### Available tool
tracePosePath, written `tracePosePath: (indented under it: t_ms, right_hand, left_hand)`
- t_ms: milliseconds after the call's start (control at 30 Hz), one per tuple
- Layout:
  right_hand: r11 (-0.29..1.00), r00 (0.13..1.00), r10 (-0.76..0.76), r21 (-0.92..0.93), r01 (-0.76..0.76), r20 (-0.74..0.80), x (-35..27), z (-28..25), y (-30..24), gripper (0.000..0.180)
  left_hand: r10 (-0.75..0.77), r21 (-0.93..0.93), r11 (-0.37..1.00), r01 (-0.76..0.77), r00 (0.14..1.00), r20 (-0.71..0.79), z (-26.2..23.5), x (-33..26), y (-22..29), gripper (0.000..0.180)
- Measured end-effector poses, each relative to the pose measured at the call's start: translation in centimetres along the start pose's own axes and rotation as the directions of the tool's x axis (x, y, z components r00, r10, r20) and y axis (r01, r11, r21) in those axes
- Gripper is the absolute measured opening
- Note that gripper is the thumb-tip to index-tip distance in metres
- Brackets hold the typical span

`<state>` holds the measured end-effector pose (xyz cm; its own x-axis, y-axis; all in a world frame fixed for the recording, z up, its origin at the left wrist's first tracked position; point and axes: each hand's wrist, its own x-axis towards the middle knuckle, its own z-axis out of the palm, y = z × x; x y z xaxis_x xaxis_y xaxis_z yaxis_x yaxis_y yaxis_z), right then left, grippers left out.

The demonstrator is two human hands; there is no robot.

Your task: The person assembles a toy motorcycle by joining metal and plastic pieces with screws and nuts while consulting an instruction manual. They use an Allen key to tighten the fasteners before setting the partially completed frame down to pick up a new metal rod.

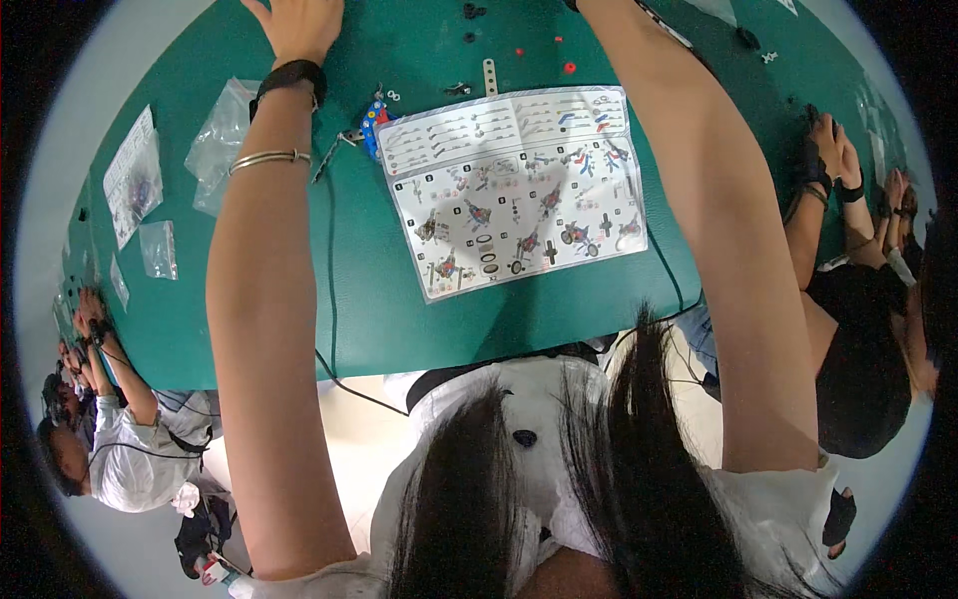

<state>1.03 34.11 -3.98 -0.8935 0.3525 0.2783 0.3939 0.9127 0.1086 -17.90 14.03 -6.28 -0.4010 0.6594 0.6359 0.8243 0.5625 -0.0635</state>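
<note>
**Both arms stretched over the sheet, small parts at the far edge**

- Partly built metal piece with blue plates (371, 122): lies on the green worktop (399, 309) touching the instruction sheet's far-left corner, at about 11 o'clock from the sheet's middle. No hand on it.
- Instruction sheet (514, 190): flat, printed side up, square to the person, shadowed across the centre.
- Left hand (296, 25): flat on the worktop at 12 o'clock from the blue piece, well apart from it, fingers running out of the picture. A black wristband (289, 78) and a thin metal bangle (267, 158) sit on that forearm. Whether the grip is released or clenched, I cannot tell.
- Right hand: past the top edge, out of view; only the forearm (699, 200) crosses the sheet's right side. Grip unknown.
- Loose bits beyond the sheet: a perforated metal strip (489, 76), small red pieces (569, 68), black pieces (471, 12).
- Clear plastic bags (220, 140) lie at 9 o'clock from the blue piece.
- Other people's hands work at both ends of the worktop (836, 165).

Judgement: reaching this far, the forearms pass low over the sheet; lifting the elbows should keep it from sliding. Small pieces would handle better pinched one at a time.
</note>
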Motion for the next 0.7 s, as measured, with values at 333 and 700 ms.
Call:
tracePosePath:
  t_ms: [333,700]
  right_hand:
    - [0.971,0.994,0.066,0.222,-0.085,0.091,1.4,2.7,-1.3,0.06]
    - [0.955,0.994,0.092,0.277,-0.107,0.064,1.9,4.6,-0.9,0.058]
  left_hand:
    - [-0.104,-0.19,0.973,0.128,0.986,0.133,2.7,-0.2,0.1,0.067]
    - [-0.155,-0.181,0.954,0.239,0.91,0.384,1.9,0.3,0.3,0.064]
